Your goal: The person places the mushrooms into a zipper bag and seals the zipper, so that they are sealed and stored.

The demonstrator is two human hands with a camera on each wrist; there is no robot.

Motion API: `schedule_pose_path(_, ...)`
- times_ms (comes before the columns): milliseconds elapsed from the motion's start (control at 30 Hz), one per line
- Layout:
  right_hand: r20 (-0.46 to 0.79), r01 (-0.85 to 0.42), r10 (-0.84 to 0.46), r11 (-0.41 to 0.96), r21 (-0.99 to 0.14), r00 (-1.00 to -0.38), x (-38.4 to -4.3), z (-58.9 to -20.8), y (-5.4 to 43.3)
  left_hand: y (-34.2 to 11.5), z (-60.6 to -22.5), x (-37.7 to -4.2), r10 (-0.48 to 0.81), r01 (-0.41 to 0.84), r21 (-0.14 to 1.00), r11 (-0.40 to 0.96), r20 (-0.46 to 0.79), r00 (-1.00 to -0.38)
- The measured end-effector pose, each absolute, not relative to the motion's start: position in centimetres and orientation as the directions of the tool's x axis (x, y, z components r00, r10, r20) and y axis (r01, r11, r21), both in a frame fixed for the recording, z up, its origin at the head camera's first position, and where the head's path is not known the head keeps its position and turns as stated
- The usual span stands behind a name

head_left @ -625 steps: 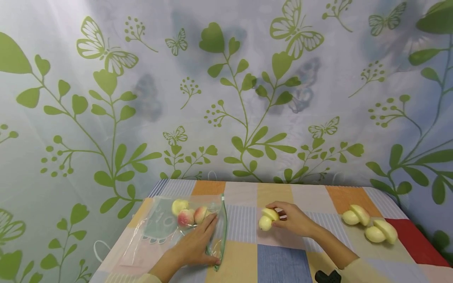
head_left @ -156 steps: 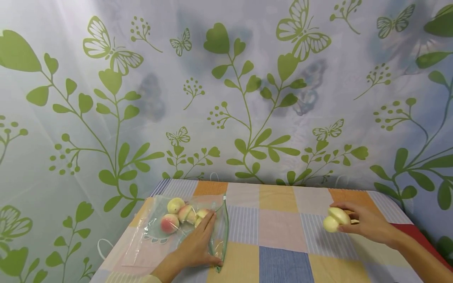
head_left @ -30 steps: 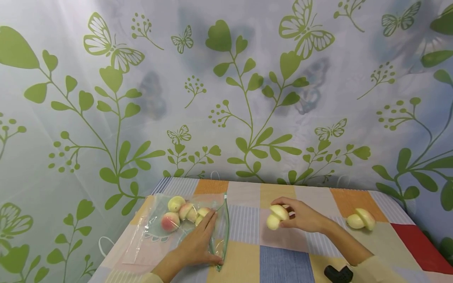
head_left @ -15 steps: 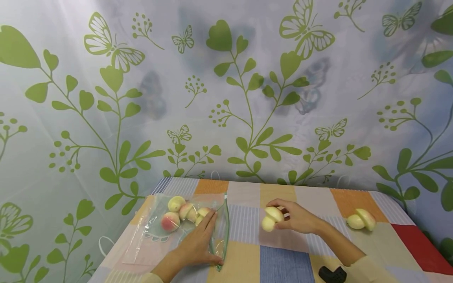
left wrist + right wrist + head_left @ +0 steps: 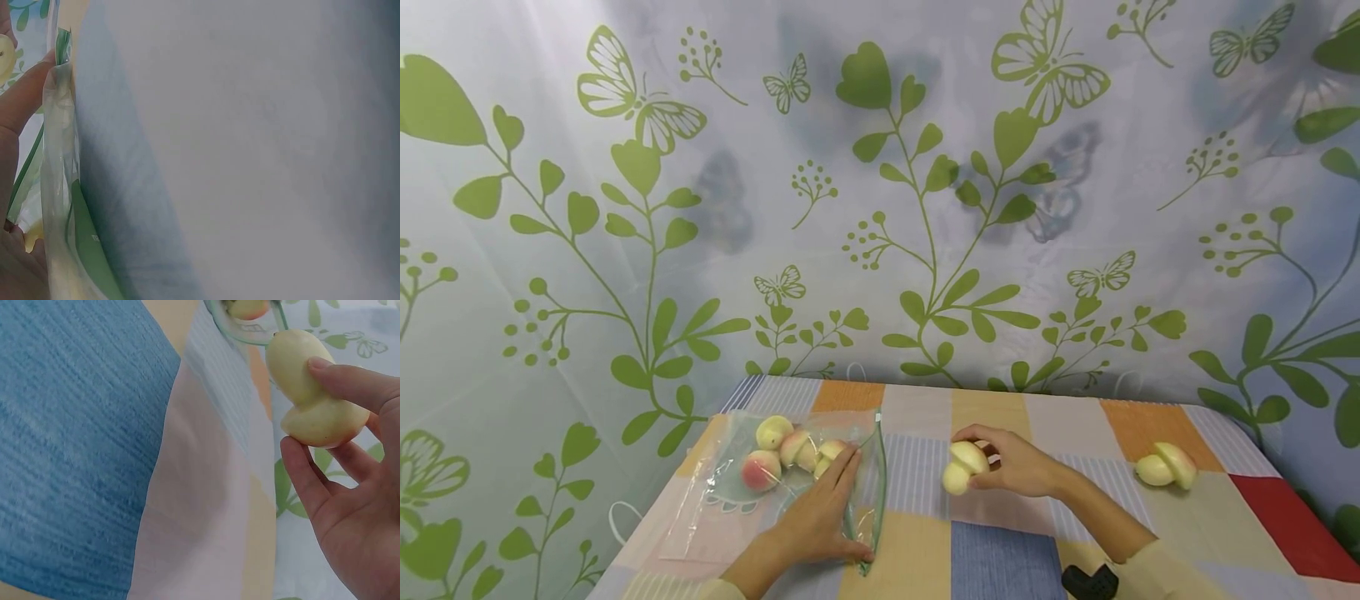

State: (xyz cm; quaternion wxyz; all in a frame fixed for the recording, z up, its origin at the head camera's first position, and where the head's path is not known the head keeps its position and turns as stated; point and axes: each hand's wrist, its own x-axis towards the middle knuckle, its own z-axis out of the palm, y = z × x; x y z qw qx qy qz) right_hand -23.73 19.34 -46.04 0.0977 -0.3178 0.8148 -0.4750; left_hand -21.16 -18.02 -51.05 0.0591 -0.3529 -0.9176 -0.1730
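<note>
In the head view a clear zip bag (image 5: 700, 533) with a green closure lies on the left of the table, several pale yellow and pink-blushed mushrooms (image 5: 762, 471) inside it. My left hand (image 5: 812, 521) rests spread on the bag at its mouth, thumb along the green edge. The left wrist view shows the thumb (image 5: 25, 97) touching the bag's lip. Just right of the bag's mouth, my right hand (image 5: 1018, 465) holds a pale yellow mushroom (image 5: 964, 467) above the cloth, pinched between thumb and fingertips (image 5: 319, 364). Another mushroom (image 5: 1167, 467) lies at the far right.
A patchwork cloth (image 5: 1000, 554) covers the table. Behind it hangs a curtain (image 5: 880, 208) printed with green leaves and butterflies. A black device (image 5: 1090, 582) sits at the right wrist. A white loop (image 5: 622, 521) shows at the table's left edge.
Over the last second my right hand has carried the mushroom a little left, nearer the bag. Earlier it lifted this mushroom at the far right. The left hand stays put.
</note>
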Motion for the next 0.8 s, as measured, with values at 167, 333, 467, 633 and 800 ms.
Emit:
schedule_pose_path(167,0.139,-0.420,-0.612,0.345,-0.839,-0.779,-23.8,-45.9,18.8,-18.0,-51.0,-21.0,0.625,0.669,0.276,0.690,0.239,-0.743)
schedule_pose_path(333,0.149,-0.422,-0.611,0.332,-0.843,-0.778,-23.7,-45.8,18.1,-18.1,-50.9,-20.9,0.631,0.682,0.271,0.680,0.257,-0.732)
schedule_pose_path(467,0.149,-0.420,-0.609,0.331,-0.845,-0.779,-23.8,-45.9,17.5,-18.1,-50.9,-21.0,0.635,0.688,0.269,0.674,0.266,-0.725)
schedule_pose_path(633,0.146,-0.420,-0.614,0.330,-0.846,-0.776,-24.1,-46.2,16.8,-18.2,-51.1,-21.1,0.634,0.684,0.268,0.679,0.255,-0.730)
schedule_pose_path(800,0.144,-0.423,-0.621,0.329,-0.845,-0.770,-24.4,-46.5,16.2,-18.2,-51.2,-21.1,0.629,0.674,0.275,0.686,0.242,-0.739)
